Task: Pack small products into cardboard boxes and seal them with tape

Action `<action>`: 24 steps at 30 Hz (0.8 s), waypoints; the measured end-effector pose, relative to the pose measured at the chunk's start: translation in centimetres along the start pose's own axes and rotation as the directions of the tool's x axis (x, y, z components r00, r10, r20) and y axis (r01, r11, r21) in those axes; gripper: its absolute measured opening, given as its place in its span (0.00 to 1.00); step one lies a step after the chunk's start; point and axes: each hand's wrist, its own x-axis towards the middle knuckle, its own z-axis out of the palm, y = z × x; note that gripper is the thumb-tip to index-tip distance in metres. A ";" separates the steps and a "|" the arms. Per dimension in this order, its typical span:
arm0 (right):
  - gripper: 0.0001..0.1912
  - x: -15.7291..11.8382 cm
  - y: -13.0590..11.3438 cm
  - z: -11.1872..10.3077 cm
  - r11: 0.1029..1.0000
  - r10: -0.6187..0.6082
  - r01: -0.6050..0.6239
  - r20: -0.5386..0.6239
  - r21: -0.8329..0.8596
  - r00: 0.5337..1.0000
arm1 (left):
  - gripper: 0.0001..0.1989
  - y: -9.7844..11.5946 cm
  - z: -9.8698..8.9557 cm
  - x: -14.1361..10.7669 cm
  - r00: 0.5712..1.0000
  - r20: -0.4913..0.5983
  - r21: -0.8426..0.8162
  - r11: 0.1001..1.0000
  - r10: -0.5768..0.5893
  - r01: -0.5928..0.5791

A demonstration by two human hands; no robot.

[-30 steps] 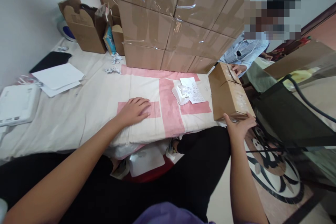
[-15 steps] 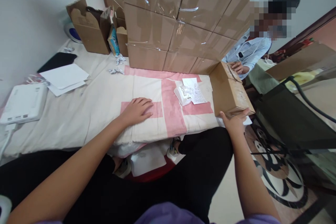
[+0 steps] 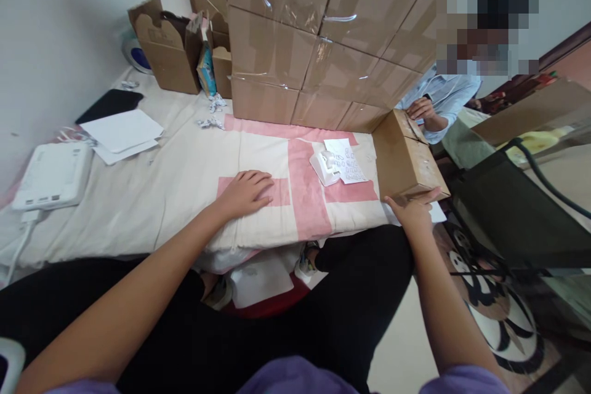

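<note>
My left hand (image 3: 247,192) lies palm down on the cloth-covered table (image 3: 184,209), its fingers loosely spread and nothing in them. At the table's right end, my right hand (image 3: 412,212) grips the near end of a brown cardboard box (image 3: 390,157), thumb on one side and fingers along the other. The box rests on its side against the foot of a wall of taped cartons (image 3: 318,55). Between my hands lie a sheet with rows of small handwritten marks (image 3: 349,161) and a folded white paper piece (image 3: 325,169) touching it.
Across the box, another person's hand (image 3: 421,109) is by its far end. White sheets (image 3: 122,132), a black flat item (image 3: 109,104) and a white power unit (image 3: 54,175) lie at left. Small open cartons (image 3: 168,61) stand behind. A dark folding chair (image 3: 503,209) is at right.
The whole view shifts slightly to the right. My hands stay where they were on the table and the box. The other person's hand moves slightly beside the box.
</note>
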 end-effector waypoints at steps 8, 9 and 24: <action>0.78 1.8 -2.7 -1.1 0.997 0.023 -0.016 0.079 -0.078 0.997 | 0.23 -0.1 0.0 0.0 1.000 0.002 0.011 1.000 -0.001 0.001; 0.78 2.2 -3.1 -1.3 0.997 0.013 -0.006 0.099 -0.074 0.995 | 0.23 -0.1 0.0 0.0 1.000 0.002 0.011 1.000 0.000 0.000; 0.77 10.0 -5.9 0.1 0.992 -0.052 0.072 0.184 -0.101 0.982 | 0.23 0.0 0.0 -0.1 1.000 0.003 -0.013 1.000 -0.003 0.003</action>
